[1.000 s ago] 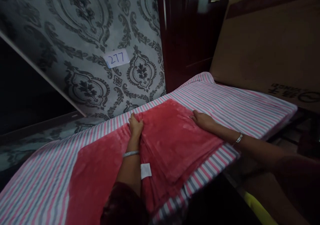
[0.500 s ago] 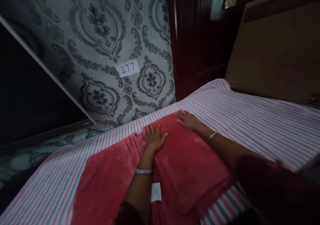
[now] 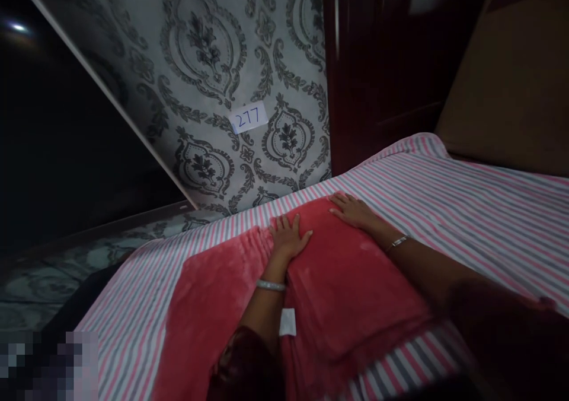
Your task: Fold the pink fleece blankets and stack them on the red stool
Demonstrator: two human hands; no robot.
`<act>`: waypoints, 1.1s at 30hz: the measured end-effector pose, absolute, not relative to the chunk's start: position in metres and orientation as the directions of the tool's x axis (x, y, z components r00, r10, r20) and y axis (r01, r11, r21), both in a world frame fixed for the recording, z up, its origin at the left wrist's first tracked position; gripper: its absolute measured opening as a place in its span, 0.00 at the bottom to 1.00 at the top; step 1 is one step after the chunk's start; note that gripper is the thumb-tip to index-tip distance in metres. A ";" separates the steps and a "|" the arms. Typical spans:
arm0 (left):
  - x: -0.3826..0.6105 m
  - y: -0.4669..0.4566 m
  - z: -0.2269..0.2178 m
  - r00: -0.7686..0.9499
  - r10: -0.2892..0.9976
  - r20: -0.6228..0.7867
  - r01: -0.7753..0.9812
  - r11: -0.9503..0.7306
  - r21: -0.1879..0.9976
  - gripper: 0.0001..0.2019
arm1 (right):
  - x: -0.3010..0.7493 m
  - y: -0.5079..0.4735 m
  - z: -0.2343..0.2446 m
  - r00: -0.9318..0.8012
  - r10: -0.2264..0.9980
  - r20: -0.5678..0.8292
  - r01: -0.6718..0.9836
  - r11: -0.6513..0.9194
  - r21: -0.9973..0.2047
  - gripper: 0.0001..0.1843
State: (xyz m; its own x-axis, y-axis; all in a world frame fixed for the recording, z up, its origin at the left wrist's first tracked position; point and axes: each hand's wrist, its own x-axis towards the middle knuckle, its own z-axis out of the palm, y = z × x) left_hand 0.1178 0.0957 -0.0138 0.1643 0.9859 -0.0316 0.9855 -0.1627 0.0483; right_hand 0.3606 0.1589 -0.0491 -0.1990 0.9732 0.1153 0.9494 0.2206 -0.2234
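A plush red blanket (image 3: 355,288) lies partly folded on a striped bed sheet (image 3: 480,211). Its right portion is stacked in layers, while the left portion spreads out flatter. My left hand (image 3: 288,239) rests palm down near the fold between the two portions, fingers spread. At the far right corner of the folded part, my right hand (image 3: 352,211) lies flat with its fingers stretched out. A white label (image 3: 287,322) sticks out of the blanket beside my left forearm. My forearms hide some of the cloth.
Behind the bed is a patterned wall (image 3: 204,39) with a paper (image 3: 249,117) marked 277. A dark screen-like panel (image 3: 80,134) stands at left, a dark red wooden door or cabinet (image 3: 377,63) at the back, and a large brown cardboard piece (image 3: 515,80) at right.
The view has shifted left, so everything appears further right. Both hands stay flat on the blanket in about the same places. A blurred patch now shows at the lower left.
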 end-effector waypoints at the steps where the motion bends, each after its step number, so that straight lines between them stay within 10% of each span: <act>1: 0.117 0.097 -0.011 0.165 0.985 -0.042 0.986 -0.163 0.041 0.39 | 0.360 0.157 -0.044 -0.198 0.976 0.090 0.950 0.213 -0.229 0.32; 7: 0.117 0.078 0.021 0.190 0.968 -0.164 0.981 -0.178 0.082 0.37 | 0.369 0.109 -0.009 -0.225 0.974 0.030 0.945 0.226 -0.236 0.34; 14: 0.130 -0.036 -0.001 0.549 0.836 0.021 0.829 -0.547 0.113 0.38 | 0.398 0.016 -0.040 -0.381 0.897 0.225 0.890 0.422 -0.172 0.34; 25: 0.133 -0.056 -0.023 0.555 0.832 0.002 0.829 -0.554 0.075 0.37 | 0.403 0.002 -0.054 -0.373 0.901 0.221 0.894 0.413 -0.174 0.33; 33: 0.113 -0.089 -0.007 0.556 0.825 0.102 0.755 -0.553 0.352 0.22 | 0.405 0.002 -0.056 -0.364 0.908 0.210 0.895 0.403 -0.190 0.33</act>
State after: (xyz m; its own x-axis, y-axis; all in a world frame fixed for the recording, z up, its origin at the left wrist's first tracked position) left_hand 0.1125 -0.0889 -0.0072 0.5561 0.8249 0.1016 0.7553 -0.5526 0.3523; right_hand 0.4047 0.0024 -0.0560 -0.3636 0.9075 0.2103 0.8954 0.4027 -0.1898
